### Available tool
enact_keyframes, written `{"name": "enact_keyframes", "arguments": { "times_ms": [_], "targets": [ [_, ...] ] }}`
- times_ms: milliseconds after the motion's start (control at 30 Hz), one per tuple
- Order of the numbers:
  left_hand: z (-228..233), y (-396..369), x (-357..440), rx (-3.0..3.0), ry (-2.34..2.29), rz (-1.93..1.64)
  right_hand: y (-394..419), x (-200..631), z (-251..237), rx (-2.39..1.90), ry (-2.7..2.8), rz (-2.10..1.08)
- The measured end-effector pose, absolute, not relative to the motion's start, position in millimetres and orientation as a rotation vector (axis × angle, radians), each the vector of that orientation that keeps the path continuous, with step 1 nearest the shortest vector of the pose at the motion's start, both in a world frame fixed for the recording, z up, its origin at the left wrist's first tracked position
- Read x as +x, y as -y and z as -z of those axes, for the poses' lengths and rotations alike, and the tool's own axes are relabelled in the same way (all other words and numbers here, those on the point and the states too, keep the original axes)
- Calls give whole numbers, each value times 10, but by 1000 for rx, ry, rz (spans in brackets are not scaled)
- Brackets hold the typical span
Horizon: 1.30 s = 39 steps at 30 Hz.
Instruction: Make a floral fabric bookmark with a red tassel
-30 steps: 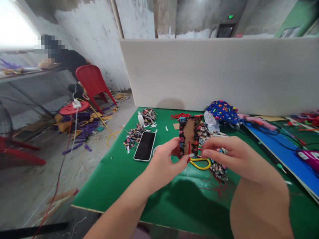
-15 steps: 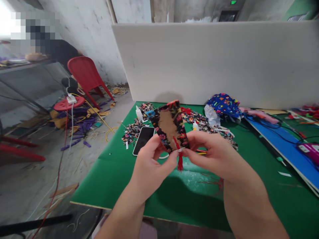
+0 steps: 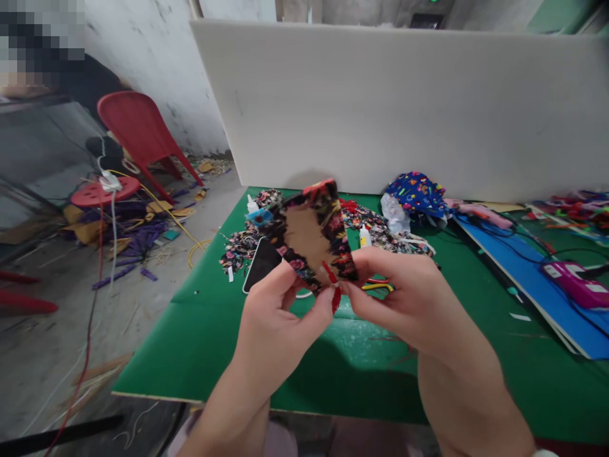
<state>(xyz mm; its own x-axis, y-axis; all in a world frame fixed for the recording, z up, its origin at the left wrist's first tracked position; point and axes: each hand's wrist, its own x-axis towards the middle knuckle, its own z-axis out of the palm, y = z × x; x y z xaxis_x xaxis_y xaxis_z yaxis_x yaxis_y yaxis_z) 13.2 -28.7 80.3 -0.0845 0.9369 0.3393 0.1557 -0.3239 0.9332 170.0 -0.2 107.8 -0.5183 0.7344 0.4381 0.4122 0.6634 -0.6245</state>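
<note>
Between my hands is a fabric-covered cardboard piece (image 3: 308,236), its black floral cloth folded over the edges and bare brown card in the middle. A red tassel (image 3: 336,299) hangs at its lower end, with its red cord lying on the card. My left hand (image 3: 273,311) is closed on the lower left edge, thumb pressing beside the tassel. My right hand (image 3: 409,295) pinches the lower right corner, its thumb tip close to the cord. The fingers behind the piece are hidden.
On the green table (image 3: 204,343) lie a phone (image 3: 259,266), floral fabric scraps (image 3: 238,251), a glue bottle (image 3: 365,237) and yellow-handled pliers or scissors (image 3: 378,287). A blue board (image 3: 518,273) is at right. Behind stands a white panel (image 3: 380,108). A person sits far left.
My view has shifted, so the surroundings sit further left and higher. The cardboard piece has tilted slightly, and the tassel's loose end now shows less beside my left thumb. Both hands keep their hold.
</note>
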Motion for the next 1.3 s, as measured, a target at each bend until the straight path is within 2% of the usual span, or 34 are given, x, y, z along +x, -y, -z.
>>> {"name": "enact_keyframes", "arguments": {
  "times_ms": [300,667,1300],
  "targets": [
    [-670,306,109,1571,-1274,-1641,-6,1640,-1050,-877,2181,-538],
    [-644,367,41,1682,-1473,-1578,-3,1587,-1014,-845,2215,-534],
    [-666,365,63,1598,-1222,-1644,9,1633,-1053,-746,2206,-665]
  ]
}}
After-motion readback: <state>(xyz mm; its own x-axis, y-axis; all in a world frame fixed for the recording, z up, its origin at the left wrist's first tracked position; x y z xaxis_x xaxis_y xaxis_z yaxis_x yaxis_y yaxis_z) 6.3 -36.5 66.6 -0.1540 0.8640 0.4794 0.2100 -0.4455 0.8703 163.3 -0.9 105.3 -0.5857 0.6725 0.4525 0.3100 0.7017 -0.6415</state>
